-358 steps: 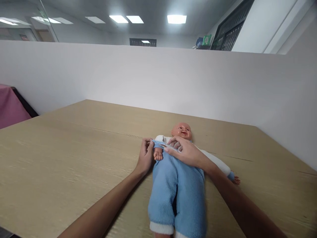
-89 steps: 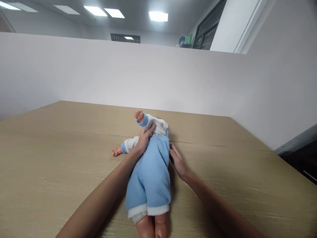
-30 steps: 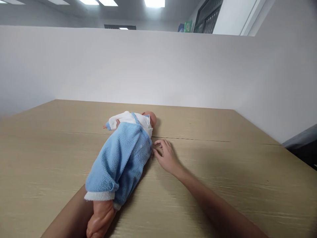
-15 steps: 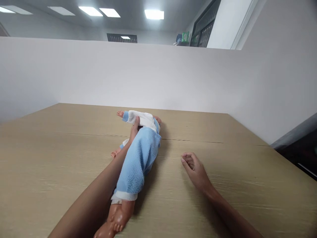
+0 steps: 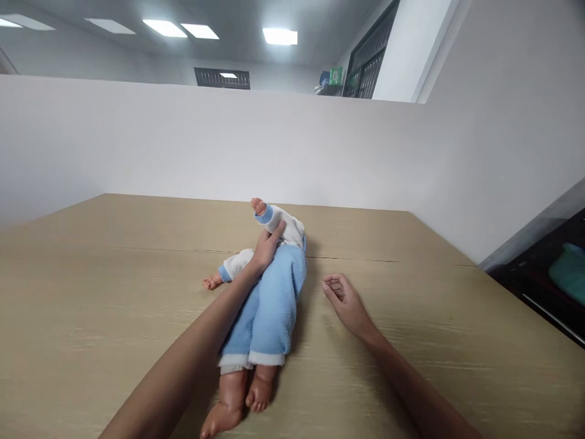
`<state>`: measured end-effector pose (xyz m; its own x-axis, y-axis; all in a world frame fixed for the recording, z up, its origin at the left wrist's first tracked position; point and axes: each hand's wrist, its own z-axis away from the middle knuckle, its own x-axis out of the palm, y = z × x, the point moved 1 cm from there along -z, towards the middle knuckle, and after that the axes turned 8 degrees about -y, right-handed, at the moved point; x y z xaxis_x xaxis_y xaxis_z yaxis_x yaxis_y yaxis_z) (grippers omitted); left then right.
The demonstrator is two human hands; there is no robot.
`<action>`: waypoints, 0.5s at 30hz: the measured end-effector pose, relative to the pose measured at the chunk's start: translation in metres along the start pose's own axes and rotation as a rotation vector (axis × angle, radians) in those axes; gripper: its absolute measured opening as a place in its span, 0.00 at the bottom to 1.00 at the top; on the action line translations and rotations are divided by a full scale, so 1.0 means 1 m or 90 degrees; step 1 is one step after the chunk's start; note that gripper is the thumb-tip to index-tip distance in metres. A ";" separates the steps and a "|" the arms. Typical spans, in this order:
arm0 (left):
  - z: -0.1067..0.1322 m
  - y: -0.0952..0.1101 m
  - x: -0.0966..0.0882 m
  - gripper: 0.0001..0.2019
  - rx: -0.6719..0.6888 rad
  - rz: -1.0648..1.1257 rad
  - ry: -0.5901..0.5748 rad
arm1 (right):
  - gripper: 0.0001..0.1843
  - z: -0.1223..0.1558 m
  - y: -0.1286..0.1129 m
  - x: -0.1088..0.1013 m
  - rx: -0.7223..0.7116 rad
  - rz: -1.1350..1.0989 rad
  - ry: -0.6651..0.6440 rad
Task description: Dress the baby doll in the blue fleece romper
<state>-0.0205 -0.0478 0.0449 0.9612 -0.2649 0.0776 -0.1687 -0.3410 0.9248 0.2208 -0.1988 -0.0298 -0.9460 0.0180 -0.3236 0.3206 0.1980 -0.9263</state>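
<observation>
A baby doll [image 5: 278, 292] in blue fleece trousers and a white top with blue cuffs lies on the wooden table [image 5: 137, 305]. Its bare feet point toward me and its head is hidden from view. My left hand [image 5: 269, 244] grips the doll's upper body, thumb over the white top beside the raised arm. The doll's other arm [image 5: 223, 271] stretches out to the left on the tabletop. To the right of the doll, my right hand [image 5: 345, 297] rests near the table surface with fingers loosely curled, touching no part of the doll; nothing shows in it.
A pale partition wall [image 5: 256, 140] stands behind the table, joined by another wall on the right. Past the table's right edge is a dark space with a teal object [image 5: 569, 271]. A green package [image 5: 336, 76] shows beyond the partition.
The doll has rolled from its side toward its back in my left hand. Both its legs now show side by side, and its raised arm has swung up and right. My right hand keeps its curl.
</observation>
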 end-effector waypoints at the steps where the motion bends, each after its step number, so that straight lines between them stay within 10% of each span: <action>1: 0.000 0.001 0.006 0.31 0.014 -0.029 -0.009 | 0.25 -0.002 0.000 -0.002 0.004 -0.035 -0.008; 6: 0.003 0.005 0.040 0.19 0.123 -0.248 -0.134 | 0.35 -0.013 -0.005 -0.016 0.069 -0.351 -0.078; 10: 0.015 0.014 0.056 0.28 0.182 -0.404 -0.297 | 0.41 -0.019 -0.009 -0.033 0.123 -0.534 -0.110; 15: 0.036 0.023 0.015 0.24 0.169 -0.465 -0.205 | 0.41 -0.021 -0.011 -0.051 0.166 -0.503 -0.121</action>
<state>-0.0175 -0.0924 0.0539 0.7459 -0.1263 -0.6540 0.3870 -0.7170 0.5798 0.2645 -0.1813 0.0009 -0.8795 -0.2003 0.4316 -0.4079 -0.1496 -0.9007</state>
